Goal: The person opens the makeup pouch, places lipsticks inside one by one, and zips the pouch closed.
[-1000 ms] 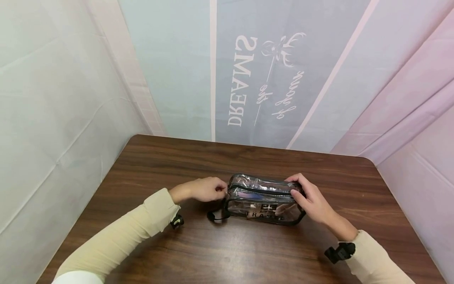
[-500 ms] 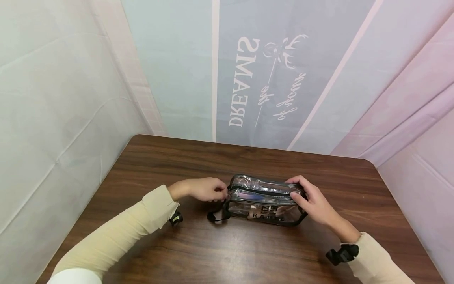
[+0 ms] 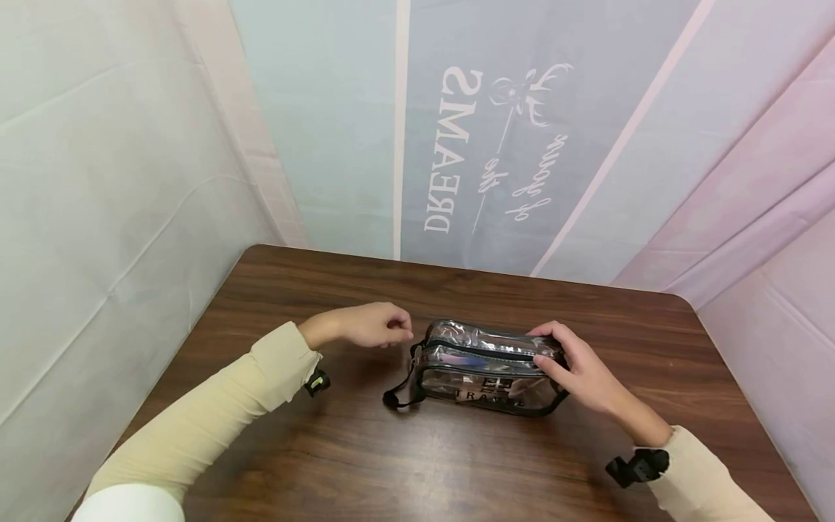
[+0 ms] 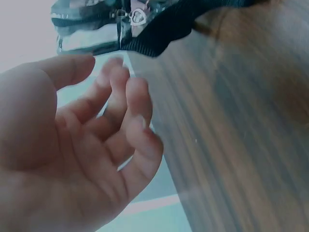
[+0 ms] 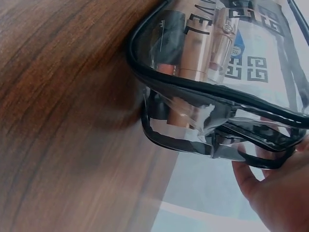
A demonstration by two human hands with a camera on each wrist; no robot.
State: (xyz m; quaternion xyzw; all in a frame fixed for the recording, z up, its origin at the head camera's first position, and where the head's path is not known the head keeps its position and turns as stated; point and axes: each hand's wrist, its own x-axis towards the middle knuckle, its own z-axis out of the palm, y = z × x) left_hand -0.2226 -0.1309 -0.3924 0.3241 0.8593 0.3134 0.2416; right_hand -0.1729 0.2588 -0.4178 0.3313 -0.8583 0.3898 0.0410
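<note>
A clear travel toiletry bag (image 3: 450, 380) with black piping stands on the table, its zip (image 3: 485, 353) running along the top and looking closed. My right hand (image 3: 583, 373) grips its right end, thumb on the near side of the top and fingers over the far side. Through the plastic in the right wrist view, several cosmetic tubes (image 5: 197, 53) show. My left hand (image 3: 372, 324) hovers off the bag's left end with loosely bent fingers and holds nothing. A black wrist strap (image 4: 171, 24) hangs from that end, near the left fingertips but apart from them.
The brown wooden table (image 3: 365, 464) carries the bag. Fabric backdrops stand along its far edge (image 3: 326, 145) and both sides. A small black camera sits on each wrist, the right one (image 3: 638, 467) close above the tabletop.
My left hand has come away from the bag's left end, moving up and slightly left, and its fingers have loosened. The right hand keeps its grip; the bag has barely moved.
</note>
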